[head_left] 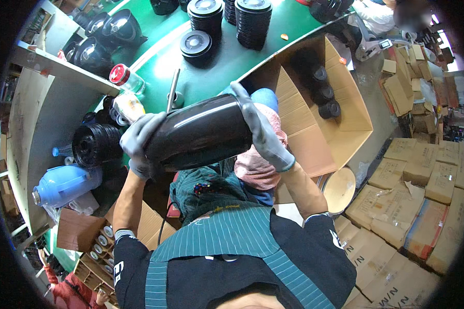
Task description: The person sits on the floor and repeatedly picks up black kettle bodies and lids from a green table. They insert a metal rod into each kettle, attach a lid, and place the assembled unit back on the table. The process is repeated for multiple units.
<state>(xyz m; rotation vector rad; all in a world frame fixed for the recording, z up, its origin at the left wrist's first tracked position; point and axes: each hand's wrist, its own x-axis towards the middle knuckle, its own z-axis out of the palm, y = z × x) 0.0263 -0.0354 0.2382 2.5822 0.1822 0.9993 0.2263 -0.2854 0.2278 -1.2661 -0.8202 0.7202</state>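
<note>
A glossy black cylinder [201, 131] lies sideways across my lap, held up between both hands. My left hand [141, 138], in a grey glove, wraps its left end. On its right end presses my right hand [263, 133], gloved too, with the palm over the end and fingers along the upper edge. A pink cloth [258, 167] is draped on my knee below the right hand. Just beyond the left hand stand a thin metal rod [174, 90] and a jar with a red lid [128, 78]. Both ends of the cylinder are mostly covered by the gloves.
Stacks of black round lids [253, 23] stand on the green table [160, 49]. An open cardboard box [340, 110] with several black cylinders is at the right. A blue thermos [67, 185] lies at the left. Closed cartons [381, 206] fill the lower right; another person [75, 291] is at lower left.
</note>
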